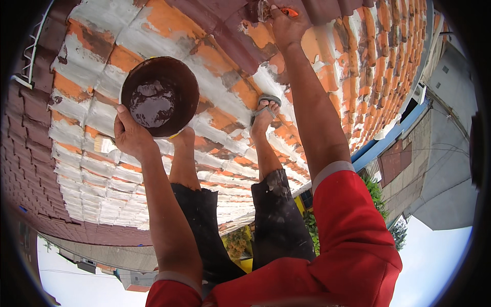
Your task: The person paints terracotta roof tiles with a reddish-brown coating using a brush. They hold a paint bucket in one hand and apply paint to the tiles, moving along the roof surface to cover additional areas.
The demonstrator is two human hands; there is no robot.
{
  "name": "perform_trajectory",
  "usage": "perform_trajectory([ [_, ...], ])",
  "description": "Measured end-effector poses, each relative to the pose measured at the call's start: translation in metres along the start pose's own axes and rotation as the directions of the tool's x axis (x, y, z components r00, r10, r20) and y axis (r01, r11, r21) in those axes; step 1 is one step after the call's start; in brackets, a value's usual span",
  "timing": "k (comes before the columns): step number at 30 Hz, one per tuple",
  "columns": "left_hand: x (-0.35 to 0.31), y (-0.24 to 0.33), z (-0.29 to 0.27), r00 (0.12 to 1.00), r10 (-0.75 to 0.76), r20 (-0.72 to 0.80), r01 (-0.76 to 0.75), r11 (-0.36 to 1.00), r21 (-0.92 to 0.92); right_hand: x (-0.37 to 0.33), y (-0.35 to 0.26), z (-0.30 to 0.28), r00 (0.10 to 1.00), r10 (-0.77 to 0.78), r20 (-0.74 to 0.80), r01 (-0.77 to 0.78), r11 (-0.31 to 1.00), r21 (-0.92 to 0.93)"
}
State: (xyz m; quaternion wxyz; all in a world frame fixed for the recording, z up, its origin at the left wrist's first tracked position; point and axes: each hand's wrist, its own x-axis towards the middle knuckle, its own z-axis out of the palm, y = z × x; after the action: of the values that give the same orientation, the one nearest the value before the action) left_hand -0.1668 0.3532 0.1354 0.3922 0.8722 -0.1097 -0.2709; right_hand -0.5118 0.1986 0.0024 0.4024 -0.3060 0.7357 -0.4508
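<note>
My left hand [134,134] grips the rim of a round bucket [187,92], its thumb over the edge. Dark brown paint [152,108] lies wet and shiny in the bottom, and brown coats the inner walls. My right hand [291,28] is reached far out at the top, closed around a paintbrush with an orange handle [289,12]. The brush end is partly cut off by the picture's upper edge. Around that hand, freshly brown tiles [232,33] meet worn orange and whitish tiles [220,120].
Sloping roof tiles run under my feet; one sandalled foot [267,105] stands on them right of the bucket. Brown-painted tiles [25,148] cover the left side. A white metal bracket [28,66] stands at the upper left. Neighbouring roofs [440,169] lie beyond the right edge.
</note>
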Motion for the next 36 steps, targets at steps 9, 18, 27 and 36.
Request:
perform_trajectory([
  [9,0.000,-0.002,0.001,1.000,0.002,-0.007,-0.002,1.000,-0.023,-0.010,-0.004,-0.011,0.999,0.025,-0.022,-0.021,0.984,0.177],
  [18,-0.003,0.004,0.003,1.000,0.010,-0.027,-0.009,1.000,0.003,-0.033,0.008,-0.038,0.550,-0.462,0.696,0.824,0.162,-0.543],
  [27,-0.003,-0.002,-0.002,0.998,-0.044,-0.038,0.044,0.999,-0.011,-0.029,-0.008,-0.057,0.337,-0.213,0.917,0.936,-0.027,-0.350],
  [36,-0.005,-0.004,-0.006,0.995,-0.066,-0.076,0.065,0.998,-0.011,-0.043,0.051,-0.123,0.415,0.196,0.888,0.904,-0.198,-0.379],
])
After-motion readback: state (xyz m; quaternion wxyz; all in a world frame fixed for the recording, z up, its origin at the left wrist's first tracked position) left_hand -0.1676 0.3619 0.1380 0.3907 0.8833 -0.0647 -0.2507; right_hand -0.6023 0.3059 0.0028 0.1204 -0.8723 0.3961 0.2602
